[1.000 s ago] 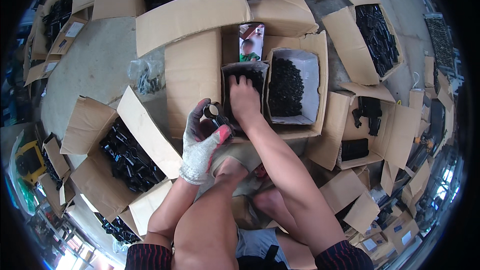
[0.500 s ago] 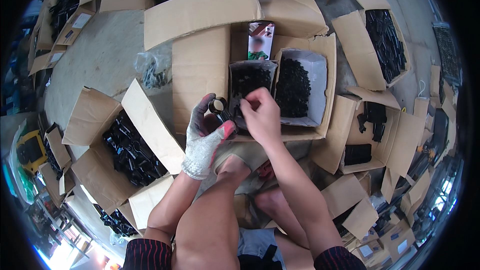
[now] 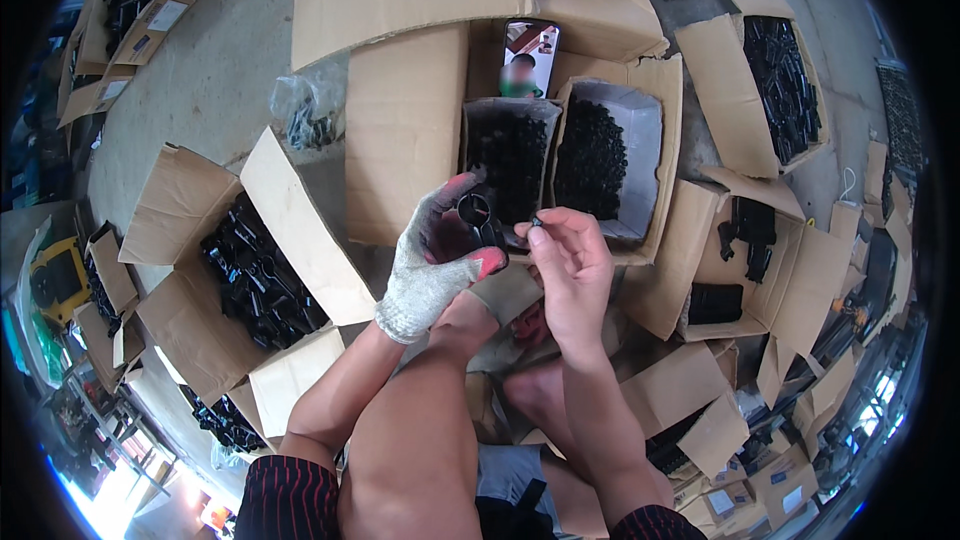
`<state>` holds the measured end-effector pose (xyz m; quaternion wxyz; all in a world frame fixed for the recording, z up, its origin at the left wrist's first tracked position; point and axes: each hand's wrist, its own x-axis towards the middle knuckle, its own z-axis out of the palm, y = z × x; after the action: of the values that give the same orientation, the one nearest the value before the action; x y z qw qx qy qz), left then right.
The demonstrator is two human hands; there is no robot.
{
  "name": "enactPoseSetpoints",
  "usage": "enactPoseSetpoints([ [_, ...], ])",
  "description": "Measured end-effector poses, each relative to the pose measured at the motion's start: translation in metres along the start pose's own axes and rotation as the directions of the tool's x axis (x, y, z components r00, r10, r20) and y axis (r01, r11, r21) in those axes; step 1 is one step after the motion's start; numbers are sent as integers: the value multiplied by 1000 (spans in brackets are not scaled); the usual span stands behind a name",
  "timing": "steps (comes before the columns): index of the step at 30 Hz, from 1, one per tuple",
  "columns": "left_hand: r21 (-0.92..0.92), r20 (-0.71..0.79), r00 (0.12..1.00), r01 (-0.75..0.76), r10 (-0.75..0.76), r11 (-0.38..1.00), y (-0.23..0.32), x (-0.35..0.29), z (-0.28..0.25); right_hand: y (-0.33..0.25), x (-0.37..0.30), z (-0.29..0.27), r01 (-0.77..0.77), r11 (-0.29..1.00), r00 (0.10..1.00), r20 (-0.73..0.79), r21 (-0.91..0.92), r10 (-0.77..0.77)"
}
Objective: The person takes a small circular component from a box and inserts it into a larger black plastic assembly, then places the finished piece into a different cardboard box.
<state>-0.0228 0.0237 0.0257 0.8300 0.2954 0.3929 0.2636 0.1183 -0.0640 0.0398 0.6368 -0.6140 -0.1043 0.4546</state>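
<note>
The gloved left hand grips a black ringed part; the right hand, lifted from the bin, pinches a small piece (this pick apparently done).

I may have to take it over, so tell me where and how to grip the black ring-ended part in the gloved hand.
Likely best: pinch the black ring-ended part by its body just below the ring, coming from the right; that side looks exposed, while the gloved left hand holds it from the left.

Head-worn fisheye, facing down, near cardboard boxes
</note>
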Motion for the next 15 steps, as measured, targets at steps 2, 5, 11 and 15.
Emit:
enactPoseSetpoints([
  [2,-7,35,999,-3,3,1000,-3,-1,0,6,1,7,91,996,996,-9,-15,-91],
  [5,-9,50,999,-16,16,1000,-6,-1,-1,17,0,6,215,950,971,-58,-228,-234],
  [11,-13,90,995,-42,43,999,-10,1,1,26,-6,10,211,966,954,-181,-151,-237],
  [15,-42,57,998,6,-3,999,-8,0,8,29,-7,17,241,961,947,-185,-138,-264],
])
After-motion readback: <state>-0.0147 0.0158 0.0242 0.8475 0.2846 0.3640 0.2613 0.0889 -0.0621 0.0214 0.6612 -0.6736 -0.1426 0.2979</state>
